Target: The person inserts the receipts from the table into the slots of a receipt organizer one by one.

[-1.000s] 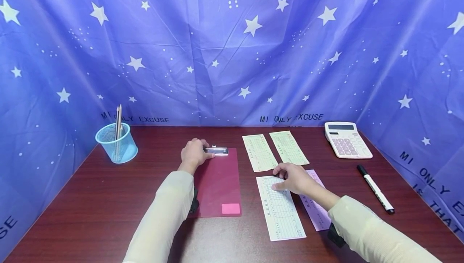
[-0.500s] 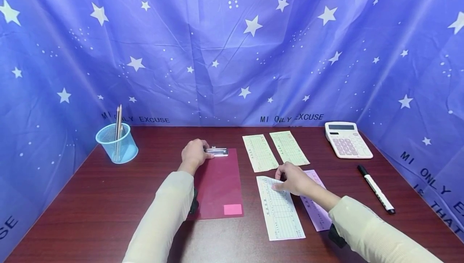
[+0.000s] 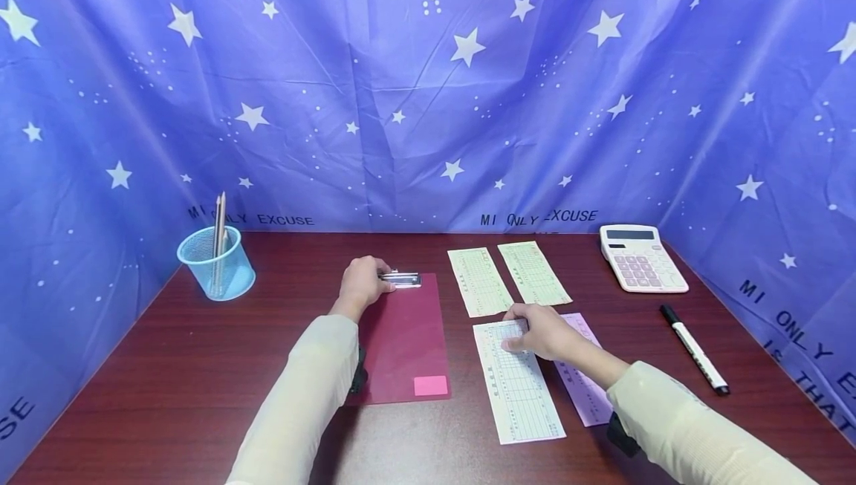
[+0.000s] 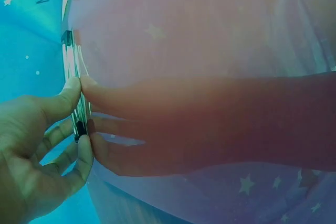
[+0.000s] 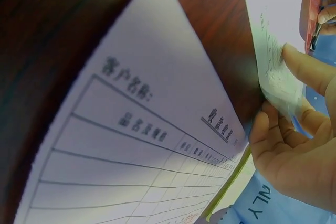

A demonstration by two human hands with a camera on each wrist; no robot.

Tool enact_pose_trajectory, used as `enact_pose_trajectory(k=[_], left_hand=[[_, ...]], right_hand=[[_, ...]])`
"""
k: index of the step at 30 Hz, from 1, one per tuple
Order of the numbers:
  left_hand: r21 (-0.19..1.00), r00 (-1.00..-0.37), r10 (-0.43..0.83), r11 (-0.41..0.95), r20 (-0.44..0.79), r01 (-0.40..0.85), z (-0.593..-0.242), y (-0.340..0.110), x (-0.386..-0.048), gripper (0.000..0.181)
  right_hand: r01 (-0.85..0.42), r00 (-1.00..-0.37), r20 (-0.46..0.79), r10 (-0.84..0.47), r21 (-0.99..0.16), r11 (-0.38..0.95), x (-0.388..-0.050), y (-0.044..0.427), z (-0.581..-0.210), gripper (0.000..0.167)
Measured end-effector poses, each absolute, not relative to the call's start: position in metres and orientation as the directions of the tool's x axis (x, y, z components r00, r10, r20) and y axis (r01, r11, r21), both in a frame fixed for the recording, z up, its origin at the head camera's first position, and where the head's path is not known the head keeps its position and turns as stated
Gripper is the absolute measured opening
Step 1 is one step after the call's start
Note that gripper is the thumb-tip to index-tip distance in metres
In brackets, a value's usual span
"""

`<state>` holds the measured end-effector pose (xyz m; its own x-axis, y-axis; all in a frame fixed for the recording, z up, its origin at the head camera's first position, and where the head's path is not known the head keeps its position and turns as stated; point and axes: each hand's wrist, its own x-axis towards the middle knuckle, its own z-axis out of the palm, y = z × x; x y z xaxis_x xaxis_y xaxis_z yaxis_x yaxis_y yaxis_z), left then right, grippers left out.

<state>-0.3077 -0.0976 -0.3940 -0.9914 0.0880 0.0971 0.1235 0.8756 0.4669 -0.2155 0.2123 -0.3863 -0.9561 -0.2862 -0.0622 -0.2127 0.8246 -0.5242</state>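
My left hand (image 3: 362, 281) grips the metal clip (image 3: 403, 279) at the top of a dark red clipboard (image 3: 401, 336). In the left wrist view, the thumb and fingers of the left hand (image 4: 47, 145) are at the clip, mirrored in the glossy board. With my right hand (image 3: 545, 330) I pinch the top right of a white printed form (image 3: 521, 396). The right wrist view has that form (image 5: 270, 35) bending between the thumb and fingers of the right hand (image 5: 299, 124). Beneath my right wrist lies a purple form (image 3: 583, 388), partly covered.
Two pale green forms (image 3: 479, 281) (image 3: 533, 272) lie behind the right hand. A calculator (image 3: 642, 258) and a marker (image 3: 693, 349) are at the right. At the left stands a blue mesh cup (image 3: 230, 269) holding pencils. A pink label (image 3: 430, 385) is at the clipboard's lower corner.
The clipboard's near end has swung slightly right and towards me, and the left hand has shifted a little right. The right hand keeps its hold near the white form's top with small finger movements.
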Motion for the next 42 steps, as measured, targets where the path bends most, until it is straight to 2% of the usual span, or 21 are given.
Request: enact_pose_trajectory(k=[7, 19, 32, 42], left_hand=[[0.467, -0.990, 0.093, 0.874, 0.105, 0.132, -0.396, -0.099, -0.309, 0.029], [0.414, -0.973, 0.137, 0.887, 0.185, 0.204, -0.404, -0.103, -0.307, 0.029], [0.407, -0.957, 0.133, 0.883, 0.259, 0.233, -0.407, -0.099, -0.303, 0.026], [0.424, -0.969, 0.127, 0.881, 0.212, 0.208, -0.407, -0.098, -0.306, 0.023]], right_hand=[[-0.191, -0.964, -0.067, -0.257, -0.501, 0.844, -0.216, 0.211, -0.386, 0.023], [-0.190, -0.964, -0.066, -0.257, -0.503, 0.843, -0.215, 0.209, -0.384, 0.024], [-0.197, -0.962, -0.070, -0.265, -0.492, 0.848, -0.216, 0.211, -0.384, 0.028], [-0.194, -0.963, -0.071, -0.261, -0.488, 0.851, -0.215, 0.211, -0.385, 0.029]])
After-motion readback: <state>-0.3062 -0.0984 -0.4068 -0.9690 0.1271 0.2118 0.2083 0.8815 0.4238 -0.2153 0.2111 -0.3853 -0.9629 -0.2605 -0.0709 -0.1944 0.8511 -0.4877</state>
